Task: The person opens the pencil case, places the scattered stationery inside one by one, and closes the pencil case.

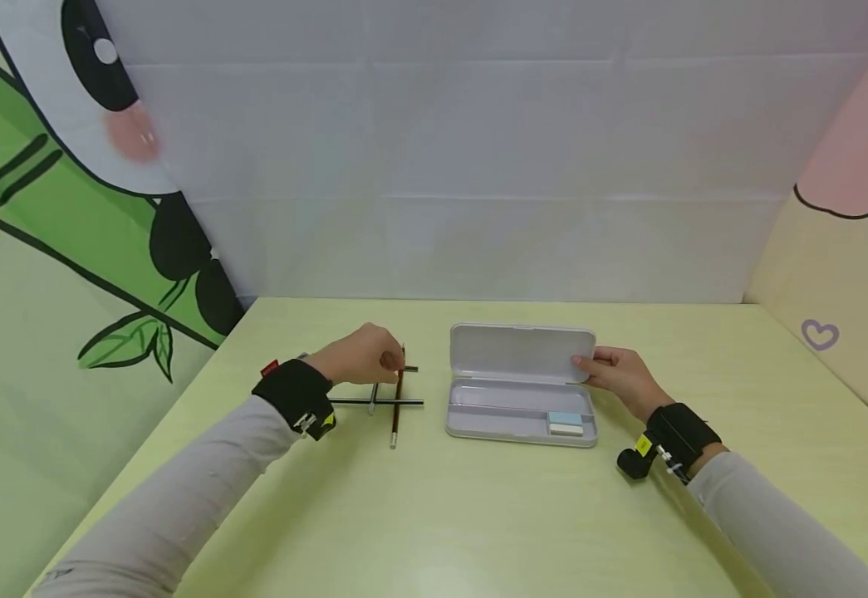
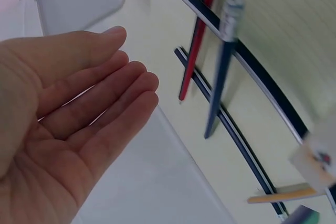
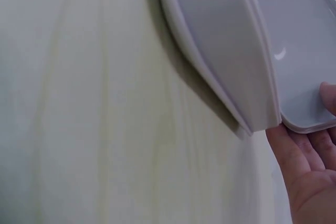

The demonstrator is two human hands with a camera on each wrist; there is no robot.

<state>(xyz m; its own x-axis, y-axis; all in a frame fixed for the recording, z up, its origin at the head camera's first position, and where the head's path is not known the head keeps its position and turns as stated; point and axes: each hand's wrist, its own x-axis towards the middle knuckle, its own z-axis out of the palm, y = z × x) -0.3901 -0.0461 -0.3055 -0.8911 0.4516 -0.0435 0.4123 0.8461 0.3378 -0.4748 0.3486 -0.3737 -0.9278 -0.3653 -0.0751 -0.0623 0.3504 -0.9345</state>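
Observation:
My left hand (image 1: 362,355) hovers over several pencils, its fingers loosely bent and nothing between them in the left wrist view. Beneath it a red pencil (image 2: 207,3) and a blue pencil (image 2: 219,72) with a silvery end lie across two dark, light-edged strips (image 2: 257,77). An orange stick (image 2: 286,196) crosses one strip further along. My right hand (image 1: 623,380) pinches the right edge of the raised lid (image 1: 516,353) of a pale pencil case (image 1: 493,423), thumb on the inner face and fingers behind. A blue and white eraser (image 1: 565,424) lies in the case's front right corner.
The case stands mid-table, to the right of the pencils. A pale yellow table (image 1: 419,515) runs back to a grey-white backdrop (image 1: 478,166). A blurred white object (image 2: 317,156) and a green-purple end (image 2: 304,216) show at the left wrist view's lower right.

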